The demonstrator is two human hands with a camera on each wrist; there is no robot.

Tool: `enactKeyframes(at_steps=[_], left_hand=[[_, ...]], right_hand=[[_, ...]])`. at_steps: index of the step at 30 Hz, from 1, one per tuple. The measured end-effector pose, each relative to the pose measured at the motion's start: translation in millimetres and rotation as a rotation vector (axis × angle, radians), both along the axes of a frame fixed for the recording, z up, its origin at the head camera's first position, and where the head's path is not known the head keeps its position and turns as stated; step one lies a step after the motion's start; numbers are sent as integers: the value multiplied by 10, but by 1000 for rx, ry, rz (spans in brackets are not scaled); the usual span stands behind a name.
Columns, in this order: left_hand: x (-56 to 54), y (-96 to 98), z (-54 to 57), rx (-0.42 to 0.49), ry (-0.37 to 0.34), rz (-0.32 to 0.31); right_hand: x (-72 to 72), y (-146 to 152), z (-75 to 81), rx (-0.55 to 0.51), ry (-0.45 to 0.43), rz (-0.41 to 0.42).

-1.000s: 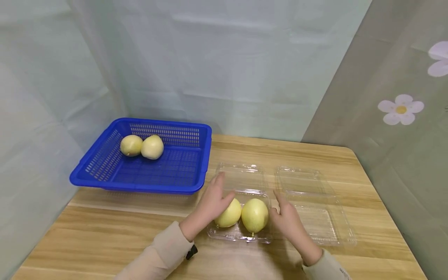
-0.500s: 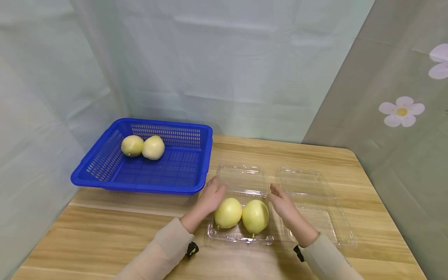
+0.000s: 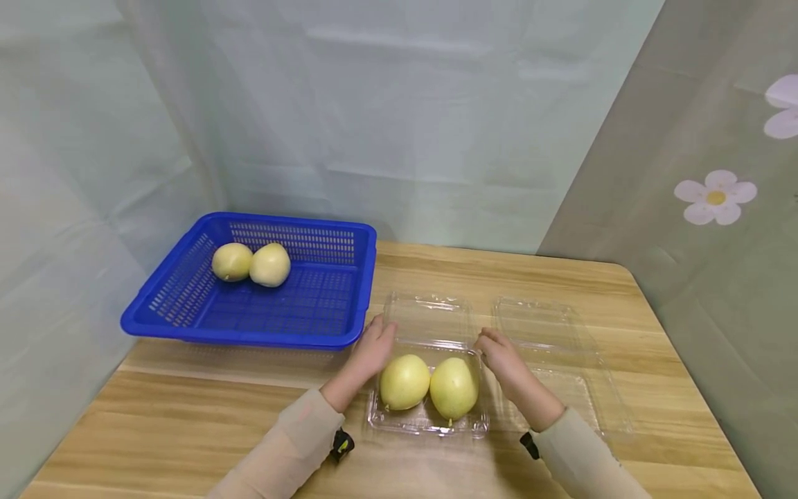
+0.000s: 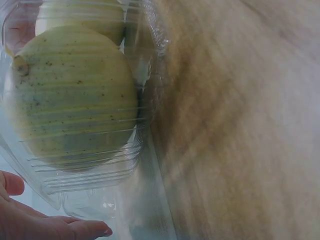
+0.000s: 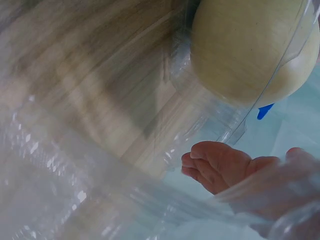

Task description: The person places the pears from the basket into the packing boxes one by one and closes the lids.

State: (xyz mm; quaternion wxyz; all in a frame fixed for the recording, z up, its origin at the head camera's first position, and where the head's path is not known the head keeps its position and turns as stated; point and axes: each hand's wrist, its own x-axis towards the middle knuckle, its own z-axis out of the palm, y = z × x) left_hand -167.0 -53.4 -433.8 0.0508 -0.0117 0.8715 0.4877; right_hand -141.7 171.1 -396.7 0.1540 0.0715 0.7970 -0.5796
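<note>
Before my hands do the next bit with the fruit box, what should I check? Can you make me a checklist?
1. Fruits in the box: ok. The left fruit and right fruit sit side by side.
2. Lid closed: not ok. It lies open behind the fruits.
3. Hands ready: ok. Your left hand is by the left side, your right hand by the right.
4. Fingers touching the lid: cannot tell.
5. Basket fruits packed: not ok. Two more fruits lie there.

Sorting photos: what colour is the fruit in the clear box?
The fruit is pale yellow, clearest in the head view.
</note>
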Motion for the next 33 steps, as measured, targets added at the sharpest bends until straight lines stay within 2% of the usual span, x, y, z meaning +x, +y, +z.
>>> enactKeyframes(at_steps=[12,20,24,30,33], left_hand=[[4,11,16,83,25,-5],[1,20,80,152,-1,-3],[28,30,132,196,-37,13],[60,49,242,149,-27,17],[81,43,296,193,-30,3]], right_hand=[[-29,24,11,-24,3,0],[-22,19,58,-53,44,-24],[-15,20,70,-58,65,-38],[-2,33,86,-72,92,-86],[2,40,92,-80,107,-113]])
